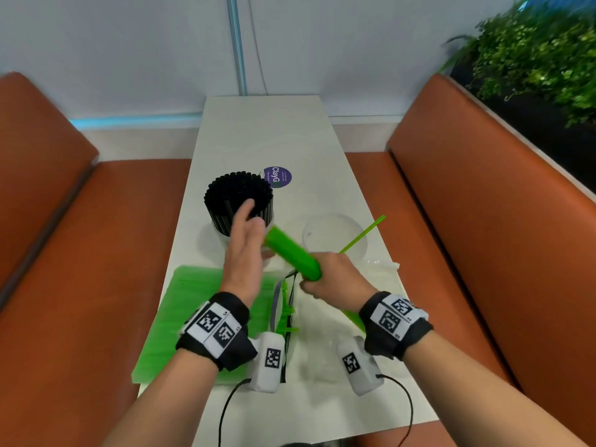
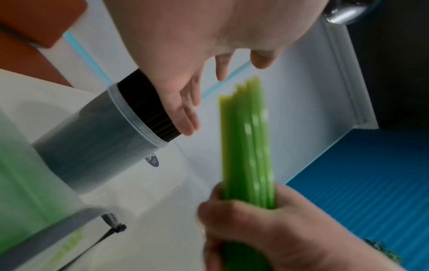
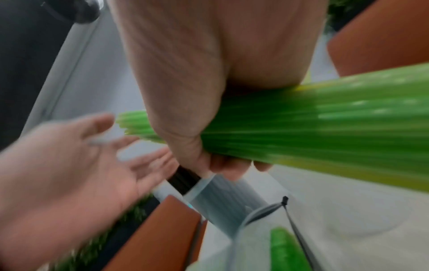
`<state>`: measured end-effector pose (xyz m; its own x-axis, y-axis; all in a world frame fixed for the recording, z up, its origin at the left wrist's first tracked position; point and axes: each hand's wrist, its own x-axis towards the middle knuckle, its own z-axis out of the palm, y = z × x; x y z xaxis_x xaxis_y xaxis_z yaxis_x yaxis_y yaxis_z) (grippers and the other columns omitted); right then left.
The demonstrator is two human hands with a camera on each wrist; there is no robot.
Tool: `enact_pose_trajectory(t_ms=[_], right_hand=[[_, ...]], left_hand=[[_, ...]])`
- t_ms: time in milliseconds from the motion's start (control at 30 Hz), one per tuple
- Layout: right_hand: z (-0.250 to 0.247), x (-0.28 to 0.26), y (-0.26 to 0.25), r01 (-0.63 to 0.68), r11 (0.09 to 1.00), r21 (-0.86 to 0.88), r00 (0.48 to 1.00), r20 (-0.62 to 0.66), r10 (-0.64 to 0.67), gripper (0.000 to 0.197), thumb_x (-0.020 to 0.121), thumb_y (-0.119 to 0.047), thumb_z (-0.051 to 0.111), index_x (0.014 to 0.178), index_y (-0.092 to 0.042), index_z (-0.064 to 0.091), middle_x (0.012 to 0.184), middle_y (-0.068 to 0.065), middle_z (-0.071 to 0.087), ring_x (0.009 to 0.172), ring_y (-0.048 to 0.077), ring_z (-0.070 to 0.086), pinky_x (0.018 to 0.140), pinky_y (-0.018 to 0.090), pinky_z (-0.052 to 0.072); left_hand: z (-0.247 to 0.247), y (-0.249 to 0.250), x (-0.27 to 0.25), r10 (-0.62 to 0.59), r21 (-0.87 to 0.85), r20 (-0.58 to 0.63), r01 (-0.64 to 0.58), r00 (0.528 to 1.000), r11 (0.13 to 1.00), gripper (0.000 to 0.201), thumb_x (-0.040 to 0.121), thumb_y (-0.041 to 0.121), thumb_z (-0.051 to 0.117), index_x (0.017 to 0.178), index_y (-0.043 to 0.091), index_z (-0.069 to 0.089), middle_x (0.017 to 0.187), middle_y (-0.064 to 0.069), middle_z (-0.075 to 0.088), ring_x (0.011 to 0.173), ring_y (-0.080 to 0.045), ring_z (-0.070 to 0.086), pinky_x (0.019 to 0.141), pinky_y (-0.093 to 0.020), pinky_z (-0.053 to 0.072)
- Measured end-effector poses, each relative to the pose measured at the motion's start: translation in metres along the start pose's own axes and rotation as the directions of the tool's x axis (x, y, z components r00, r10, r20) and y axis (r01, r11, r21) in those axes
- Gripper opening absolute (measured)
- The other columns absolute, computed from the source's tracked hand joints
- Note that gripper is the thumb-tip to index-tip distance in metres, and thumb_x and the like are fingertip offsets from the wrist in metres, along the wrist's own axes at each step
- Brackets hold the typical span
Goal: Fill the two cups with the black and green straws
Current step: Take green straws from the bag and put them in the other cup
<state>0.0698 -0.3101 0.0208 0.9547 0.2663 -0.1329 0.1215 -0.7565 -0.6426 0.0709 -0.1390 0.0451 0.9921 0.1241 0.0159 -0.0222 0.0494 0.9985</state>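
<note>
Right hand (image 1: 335, 279) clenched around a thick bundle of green straws (image 1: 292, 253), held above the table (image 1: 258, 130) and tilted, far end pointing toward the cup of black straws (image 1: 238, 201). Left hand (image 1: 243, 253) released, fingers straight and together, palm turned toward the tip of the bundle, just beside it; contact hard to tell through motion blur. Left-hand fingertips (image 2: 185, 126) close against the black straw tops in the left wrist view.

Cup of black straws packed full, upright, straws standing above the clear rim. Just right of that cup, a second clear cup (image 1: 335, 237) with a single green straw (image 1: 364, 233) leaning out over its far right rim. Nearer the body than the black-straw cup, a flat pack of green straws (image 1: 193, 304) lying on the table under the left wrist. Behind the black-straw cup, a round purple sticker (image 1: 279, 176). Crumpled clear plastic wrap (image 1: 322, 350) right of the green pack.
</note>
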Motion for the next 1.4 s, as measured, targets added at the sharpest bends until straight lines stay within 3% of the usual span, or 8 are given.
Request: enact_pose_trajectory(t_ms=[267, 433, 533, 733, 833, 1100, 1200, 1400], right_hand=[[-0.034, 0.012, -0.034, 0.14, 0.357, 0.923, 0.967, -0.205, 0.152, 0.012, 0.087, -0.002, 0.066, 0.078, -0.006, 0.059, 0.065, 0.014, 0.054, 0.06, 0.024, 0.054, 0.064, 0.036, 0.05], [-0.033, 0.014, -0.048, 0.12, 0.187, 0.975, 0.981, -0.145, 0.129, 0.012, 0.087, -0.002, 0.067, 0.082, -0.009, 0.058, 0.068, 0.007, 0.057, 0.063, 0.021, 0.059, 0.064, 0.035, 0.052], [-0.055, 0.015, -0.041, 0.139, 0.082, 0.987, 0.971, -0.152, 0.183, 0.012, 0.088, -0.003, 0.065, 0.081, -0.011, 0.059, 0.067, 0.005, 0.055, 0.062, 0.019, 0.057, 0.065, 0.036, 0.052], [-0.072, 0.018, -0.027, 0.244, -0.118, 0.963, 0.905, -0.182, 0.385, 0.01, 0.088, -0.004, 0.065, 0.082, -0.009, 0.06, 0.064, 0.005, 0.05, 0.055, 0.017, 0.051, 0.061, 0.034, 0.049], [-0.071, 0.019, -0.024, 0.296, -0.197, 0.935, 0.881, -0.187, 0.435, 0.012, 0.089, -0.006, 0.065, 0.081, -0.01, 0.058, 0.064, 0.004, 0.049, 0.055, 0.016, 0.052, 0.062, 0.034, 0.049], [-0.115, 0.022, -0.007, 0.425, 0.058, 0.903, 0.782, -0.399, 0.479, 0.014, 0.087, -0.002, 0.064, 0.079, -0.011, 0.057, 0.063, 0.004, 0.053, 0.055, 0.018, 0.054, 0.064, 0.036, 0.051], [-0.136, 0.024, 0.007, 0.476, 0.267, 0.838, 0.689, -0.544, 0.479, 0.019, 0.082, 0.0, 0.067, 0.073, -0.013, 0.057, 0.065, 0.003, 0.059, 0.056, 0.019, 0.058, 0.063, 0.034, 0.052], [-0.112, 0.031, 0.037, 0.266, 0.556, 0.788, 0.607, -0.585, 0.538, 0.017, 0.08, -0.013, 0.073, 0.072, -0.022, 0.061, 0.066, -0.009, 0.063, 0.061, 0.006, 0.061, 0.068, 0.032, 0.049]], left_hand=[[0.009, -0.019, -0.016, -0.174, 0.305, 0.405, 0.047, 0.898, 0.951, 0.091, 0.068, 0.043, 0.077, 0.145, 0.045, 0.029, 0.122, 0.009, 0.058, 0.102, -0.002, 0.061, 0.075, -0.013, 0.052], [0.024, -0.022, -0.021, -0.064, 0.532, 0.331, -0.13, 0.942, 0.837, 0.021, 0.07, 0.029, 0.064, 0.084, 0.033, 0.05, 0.069, 0.007, 0.057, 0.055, -0.007, 0.055, 0.053, -0.029, 0.049], [0.008, -0.027, -0.019, -0.108, 0.578, 0.409, -0.166, 0.906, 0.799, 0.014, 0.07, 0.024, 0.059, 0.082, 0.029, 0.055, 0.063, 0.003, 0.05, 0.048, -0.01, 0.044, 0.047, -0.028, 0.041], [-0.017, -0.027, -0.017, -0.108, 0.303, 0.319, 0.007, 0.942, 0.953, 0.054, 0.071, 0.069, 0.058, 0.115, 0.037, 0.065, 0.099, 0.026, 0.069, 0.096, 0.009, 0.062, 0.084, -0.016, 0.047], [-0.014, -0.028, -0.012, -0.186, 0.004, 0.067, 0.186, 0.98, 0.983, 0.058, 0.09, 0.066, 0.039, 0.111, 0.023, 0.071, 0.106, 0.014, 0.074, 0.107, -0.004, 0.064, 0.103, -0.04, 0.04], [0.007, -0.029, -0.007, -0.238, 0.187, 0.105, 0.216, 0.965, 0.958, 0.027, 0.102, 0.028, 0.042, 0.119, 0.028, 0.063, 0.132, 0.001, 0.061, 0.109, -0.016, 0.063, 0.099, -0.045, 0.05], [0.016, -0.04, -0.003, -0.188, 0.583, 0.193, 0.042, 0.963, 0.811, 0.051, 0.093, 0.004, 0.047, 0.137, 0.028, 0.053, 0.147, 0.002, 0.042, 0.126, -0.025, 0.051, 0.109, -0.037, 0.041], [0.04, -0.05, 0.003, -0.282, 0.726, 0.35, -0.069, 0.893, 0.684, 0.071, 0.09, -0.001, 0.044, 0.149, 0.039, 0.035, 0.165, 0.0, 0.004, 0.149, -0.025, 0.016, 0.118, -0.031, 0.02]])
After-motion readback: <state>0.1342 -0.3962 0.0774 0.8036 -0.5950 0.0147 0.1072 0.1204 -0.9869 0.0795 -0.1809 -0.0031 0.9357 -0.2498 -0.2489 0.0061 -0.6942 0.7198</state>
